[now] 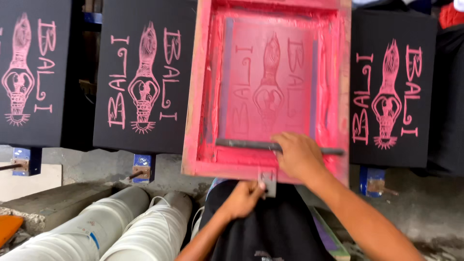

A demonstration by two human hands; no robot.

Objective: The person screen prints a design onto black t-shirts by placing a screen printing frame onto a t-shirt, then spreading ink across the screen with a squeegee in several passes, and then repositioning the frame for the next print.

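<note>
A wooden printing screen frame (193, 96), stained pink-red, lies over a black board in the middle of the row. Its mesh (268, 82) is coated in pink ink with a stencilled figure and letters. A dark squeegee bar (241, 144) rests across the near end of the mesh. My right hand (298, 155) grips that bar near its middle. My left hand (244, 198) holds the small metal bracket (267, 182) at the frame's near edge, just above my black shirt (266, 227).
Black boards carrying pink printed designs stand to the left (145, 77), far left (31, 72) and right (391, 87). Blue clamps (142, 166) hold them from below. Two white cylinders (121, 227) lie on the concrete floor at lower left.
</note>
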